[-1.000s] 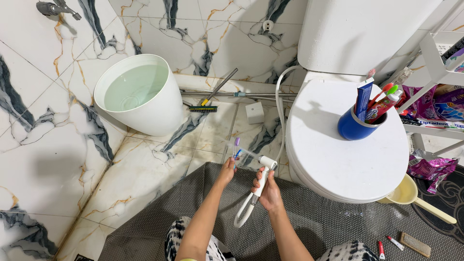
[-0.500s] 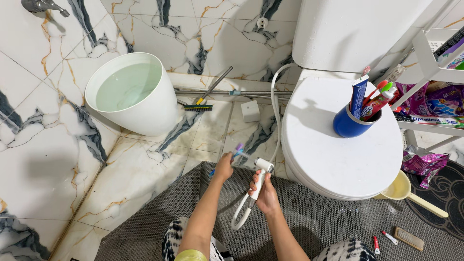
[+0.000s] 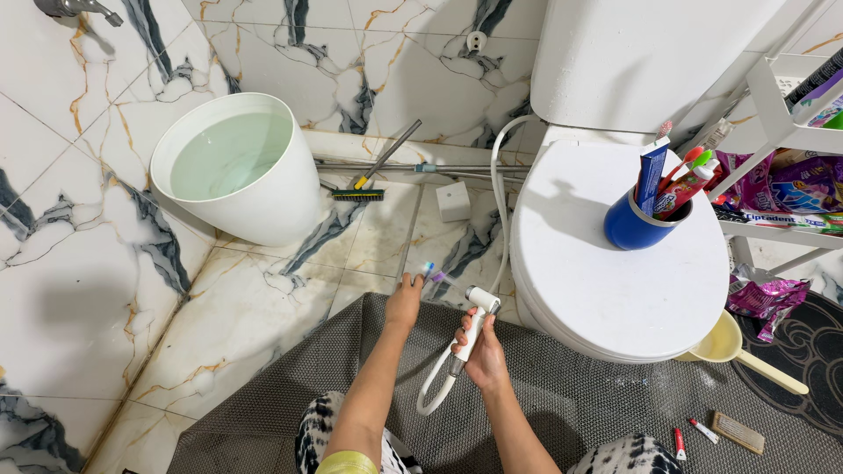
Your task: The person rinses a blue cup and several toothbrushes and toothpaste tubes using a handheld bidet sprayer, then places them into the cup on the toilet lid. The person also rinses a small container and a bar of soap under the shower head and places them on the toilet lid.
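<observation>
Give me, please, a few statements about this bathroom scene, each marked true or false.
1. The right hand grips a white spray handle with a hose. True.
2. The left hand holds toothbrushes. True.
3. The white bucket is dry inside. False: it holds water.
4. The blue cup stands on the floor. False: it stands on the closed toilet lid.
5. A scrub brush lies by the wall. True.
</observation>
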`<state>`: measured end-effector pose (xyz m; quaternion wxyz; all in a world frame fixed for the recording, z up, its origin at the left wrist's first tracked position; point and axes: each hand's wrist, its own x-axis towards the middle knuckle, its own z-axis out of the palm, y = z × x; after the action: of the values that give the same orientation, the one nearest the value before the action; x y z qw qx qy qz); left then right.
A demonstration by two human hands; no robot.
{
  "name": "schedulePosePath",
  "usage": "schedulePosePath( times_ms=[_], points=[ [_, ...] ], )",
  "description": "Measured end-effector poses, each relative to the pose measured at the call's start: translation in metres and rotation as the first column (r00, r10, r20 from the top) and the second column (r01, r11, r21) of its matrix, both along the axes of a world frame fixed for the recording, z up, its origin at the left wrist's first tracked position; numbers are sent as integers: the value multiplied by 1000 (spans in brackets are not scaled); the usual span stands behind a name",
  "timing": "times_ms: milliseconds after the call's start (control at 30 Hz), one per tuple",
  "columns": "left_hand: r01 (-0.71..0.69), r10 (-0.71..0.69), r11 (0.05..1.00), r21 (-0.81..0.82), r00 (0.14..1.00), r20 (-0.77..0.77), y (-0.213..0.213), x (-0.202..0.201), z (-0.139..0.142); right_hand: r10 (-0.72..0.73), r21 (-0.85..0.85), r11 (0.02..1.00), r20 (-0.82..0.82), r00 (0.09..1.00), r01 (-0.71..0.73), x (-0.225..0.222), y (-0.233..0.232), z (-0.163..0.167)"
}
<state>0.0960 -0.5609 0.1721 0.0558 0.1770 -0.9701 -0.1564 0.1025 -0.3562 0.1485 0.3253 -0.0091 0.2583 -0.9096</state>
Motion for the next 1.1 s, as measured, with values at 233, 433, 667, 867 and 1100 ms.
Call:
schedulePosePath(
  times_ms=[233,433,667,867,1100],
  points=[
    [-4,287,699,716,917,-275,7,-19,-8,61,24,998,31,998,-62,16,2,-18],
    [177,423,263,948,862,-279,12,-37,-8,19,30,999,89,996,-21,31,13,-39],
    [70,330,213,974,934,-139,22,-39,-12,-17,31,999,127,992,13,28,19,-37],
    [125,84,474,872,979,-186,32,-33,-23,-58,-4,998,36,998,58,3,7,-18],
    [203,131,426,882,950,-282,23,-38,-19,-67,29,997,73,995,65,9,5,-26]
  ],
)
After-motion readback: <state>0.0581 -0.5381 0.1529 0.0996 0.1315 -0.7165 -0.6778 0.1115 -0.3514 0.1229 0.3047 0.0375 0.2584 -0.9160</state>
